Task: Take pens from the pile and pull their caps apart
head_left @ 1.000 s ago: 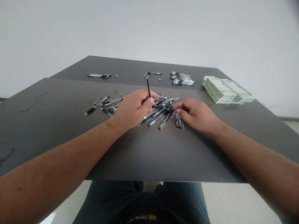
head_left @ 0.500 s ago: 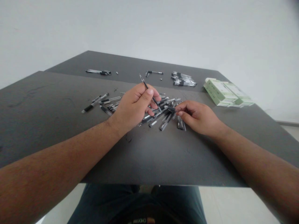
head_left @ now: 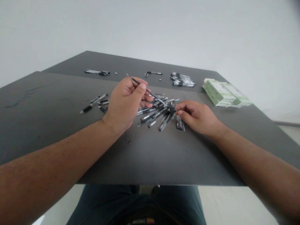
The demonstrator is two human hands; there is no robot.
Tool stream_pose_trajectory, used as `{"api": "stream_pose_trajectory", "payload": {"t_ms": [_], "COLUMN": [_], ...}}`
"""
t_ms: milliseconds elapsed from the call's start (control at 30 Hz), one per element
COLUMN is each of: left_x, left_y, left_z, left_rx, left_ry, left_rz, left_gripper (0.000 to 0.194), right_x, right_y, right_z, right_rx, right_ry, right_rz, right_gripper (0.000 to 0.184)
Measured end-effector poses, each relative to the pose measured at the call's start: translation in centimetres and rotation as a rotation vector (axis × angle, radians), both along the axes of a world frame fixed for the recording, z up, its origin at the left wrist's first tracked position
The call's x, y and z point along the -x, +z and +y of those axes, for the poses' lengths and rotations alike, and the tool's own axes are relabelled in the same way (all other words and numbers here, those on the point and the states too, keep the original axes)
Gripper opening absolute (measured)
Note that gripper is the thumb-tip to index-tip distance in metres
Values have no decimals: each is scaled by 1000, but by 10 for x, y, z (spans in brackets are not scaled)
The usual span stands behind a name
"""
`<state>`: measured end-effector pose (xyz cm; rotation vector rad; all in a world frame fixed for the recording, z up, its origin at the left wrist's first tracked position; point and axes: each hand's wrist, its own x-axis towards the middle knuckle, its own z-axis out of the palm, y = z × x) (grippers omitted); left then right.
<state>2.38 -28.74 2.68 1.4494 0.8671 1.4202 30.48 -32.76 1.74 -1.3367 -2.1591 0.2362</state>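
Note:
My left hand point(head_left: 126, 101) is raised over a scattered pile of black and clear pens point(head_left: 154, 114) on the dark grey table point(head_left: 58, 97). Its thumb and fingers pinch a thin pen refill point(head_left: 150, 92) that slants down to the right. My right hand point(head_left: 195, 116) rests on the table at the pile's right side. Its fingertips are pinched on a pen part where the refill's lower end meets them, above a few pens lying side by side point(head_left: 180, 122).
Green and white boxes point(head_left: 225, 92) stand at the back right. A neat row of pens point(head_left: 182, 79) lies behind the pile, with a single pen point(head_left: 153, 73) and a small group of pens point(head_left: 97, 72) further left. Loose pens point(head_left: 93, 104) lie left of my hand.
My left hand has tilted the refill from upright to slanting, its lower end now at my right fingertips. My right hand has stayed at the pile's edge.

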Motion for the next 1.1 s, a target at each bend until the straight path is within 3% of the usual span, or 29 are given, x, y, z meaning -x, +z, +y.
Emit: {"api": "stream_pose_trajectory", "payload": {"t_ms": [400,1100], "left_x": [-4,-3], "left_y": [2,-2], "left_z": [-1,-2], "left_rx": [88,25], "left_ry": [-18,-46], "left_rz": [-89,-31], "left_gripper": [6,12], "right_x": [0,1], "right_y": [0,-1], "right_z": [1,0], "right_rx": [-19,-66], "right_ry": [3,23], "right_rz": [-8,2], "right_gripper": [18,19]}}
